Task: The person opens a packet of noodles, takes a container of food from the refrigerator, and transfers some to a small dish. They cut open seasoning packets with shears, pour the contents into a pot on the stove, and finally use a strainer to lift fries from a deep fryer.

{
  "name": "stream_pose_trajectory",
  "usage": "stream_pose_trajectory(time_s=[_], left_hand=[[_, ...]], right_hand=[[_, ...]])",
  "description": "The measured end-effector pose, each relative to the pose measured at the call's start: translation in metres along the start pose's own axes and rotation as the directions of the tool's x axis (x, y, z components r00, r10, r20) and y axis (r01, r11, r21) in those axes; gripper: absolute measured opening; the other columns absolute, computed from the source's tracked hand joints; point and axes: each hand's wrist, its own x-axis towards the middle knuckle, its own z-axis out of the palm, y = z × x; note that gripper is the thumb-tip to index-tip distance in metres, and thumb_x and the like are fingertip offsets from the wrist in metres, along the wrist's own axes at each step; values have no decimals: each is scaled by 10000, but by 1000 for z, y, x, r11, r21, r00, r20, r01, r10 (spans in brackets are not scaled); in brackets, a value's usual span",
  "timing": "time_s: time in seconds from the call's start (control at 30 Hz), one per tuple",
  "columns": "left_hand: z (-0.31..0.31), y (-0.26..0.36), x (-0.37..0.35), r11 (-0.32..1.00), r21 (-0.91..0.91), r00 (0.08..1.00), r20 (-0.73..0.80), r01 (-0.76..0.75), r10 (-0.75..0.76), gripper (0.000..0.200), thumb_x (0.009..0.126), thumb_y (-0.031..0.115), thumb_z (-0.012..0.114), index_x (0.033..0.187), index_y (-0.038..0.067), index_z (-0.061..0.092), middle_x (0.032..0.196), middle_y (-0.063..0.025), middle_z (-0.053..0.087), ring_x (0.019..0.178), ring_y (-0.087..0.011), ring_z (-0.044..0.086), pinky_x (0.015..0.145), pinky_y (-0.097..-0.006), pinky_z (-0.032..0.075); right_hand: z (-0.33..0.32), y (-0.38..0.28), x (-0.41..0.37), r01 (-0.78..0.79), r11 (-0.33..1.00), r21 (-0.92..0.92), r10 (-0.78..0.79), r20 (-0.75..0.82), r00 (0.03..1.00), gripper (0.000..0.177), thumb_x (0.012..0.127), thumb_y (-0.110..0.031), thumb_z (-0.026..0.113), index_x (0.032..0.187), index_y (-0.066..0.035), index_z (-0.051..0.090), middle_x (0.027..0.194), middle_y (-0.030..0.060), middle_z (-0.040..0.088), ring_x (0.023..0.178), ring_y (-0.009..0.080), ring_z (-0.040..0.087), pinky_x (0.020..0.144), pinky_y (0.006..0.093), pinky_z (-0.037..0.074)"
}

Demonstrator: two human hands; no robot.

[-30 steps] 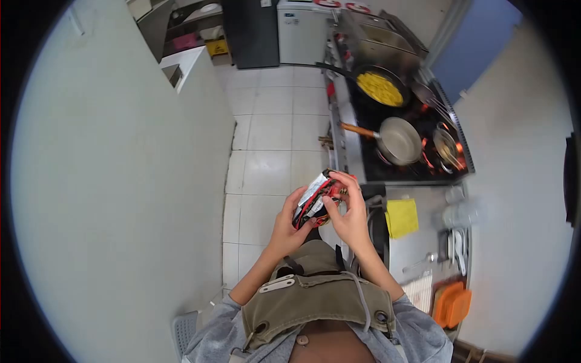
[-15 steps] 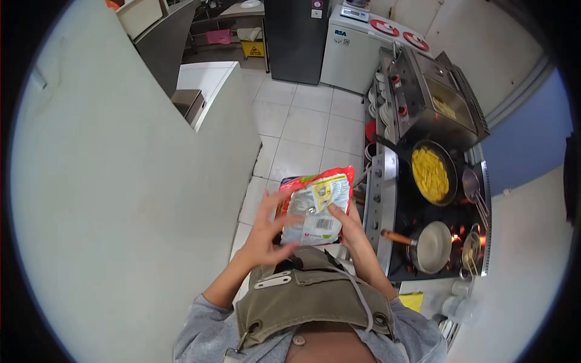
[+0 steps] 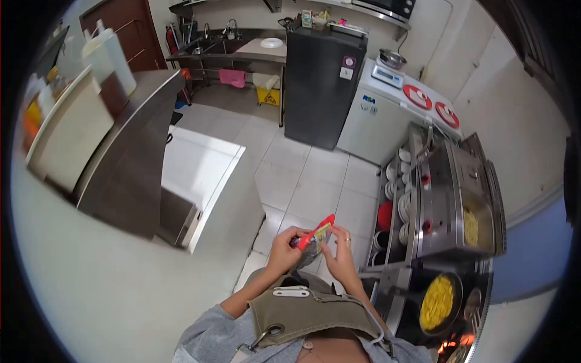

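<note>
In front of my apron, a red and silver food packet (image 3: 313, 247) is held up between my two hands, turned nearly edge-on to me. My left hand (image 3: 283, 251) grips its left side near the red top edge, fingers curled in. On the other side, my right hand (image 3: 340, 259), with a ring on one finger, pinches the packet near its upper right corner. The packet's lower part hangs over the apron (image 3: 315, 308).
At right, a frying pan (image 3: 440, 302) of yellow food strips sits on the stove, flames near it. Behind it stand a fryer (image 3: 448, 199) and shelves of plates (image 3: 404, 209). A dark fridge (image 3: 321, 91) and white chest freezer (image 3: 369, 115) are ahead. A white counter (image 3: 209, 160) borders my left.
The view has tilted up and forward. The packet has turned from facing me to nearly edge-on; my left hand, spread over it before, now grips its side, while my right has moved toward the top.
</note>
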Motion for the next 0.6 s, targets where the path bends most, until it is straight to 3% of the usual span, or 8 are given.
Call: stream_pose_trajectory(time_s=[0.03,0.17,0.3,0.37,0.43,0.5,0.57,0.6], left_hand=[[2,-1,32,1000,-9,1000,-10,-3,3,75,755,-28,585,830,-25,583,906,-103,651,785,-108,580,710,-244,464],[8,-16,125,995,-104,996,86,3,6,188,737,-52,520,904,-35,605,915,-128,662,824,-138,609,707,-253,467],[14,-40,213,995,72,976,208,-74,58,315,689,-32,486,965,34,624,921,-123,651,835,-255,622,728,-307,475],[20,-51,255,959,275,975,223,-68,5,333,699,27,499,998,88,629,908,-116,642,840,-286,599,731,-348,470],[19,-61,304,954,292,979,205,-66,4,334,711,64,508,1017,118,630,897,-118,634,844,-289,590,727,-367,463],[16,-65,357,940,337,969,244,-43,-43,391,697,1,506,1061,90,618,909,-133,617,829,-291,587,723,-324,463],[9,-70,416,944,327,951,303,-40,-64,373,718,44,557,1087,70,607,1009,-129,610,908,-255,582,782,-312,446],[4,-79,445,998,29,937,345,51,-58,347,764,87,548,1107,56,592,1062,-118,596,951,-227,569,807,-308,439]], right_hand=[[-1,-2,28,131,964,-233,-115,81,990,460,771,-60,620,1183,-46,416,1172,173,423,1065,303,471,861,377,433],[-2,19,125,87,994,-60,-85,36,996,385,713,-45,637,1063,-5,480,1071,195,478,978,325,525,793,351,458],[2,67,212,80,960,-269,-84,-3,996,229,733,-31,565,950,-4,497,881,157,530,771,319,562,668,356,473],[10,90,260,108,964,-245,-119,-32,992,144,767,-62,544,898,-16,502,796,149,535,678,333,553,618,384,460],[14,114,311,180,906,-383,-142,126,982,95,801,-78,522,880,-28,507,775,162,545,683,342,558,609,402,452],[17,128,368,208,910,-360,-162,152,975,108,854,-109,481,886,-14,523,746,181,564,688,368,557,600,421,438],[16,136,426,14,994,-112,1,126,992,159,882,-127,455,902,10,533,727,199,572,680,386,556,597,420,431],[15,137,455,-49,999,10,47,146,988,195,895,-145,445,915,27,534,715,215,565,668,399,550,593,420,423]])
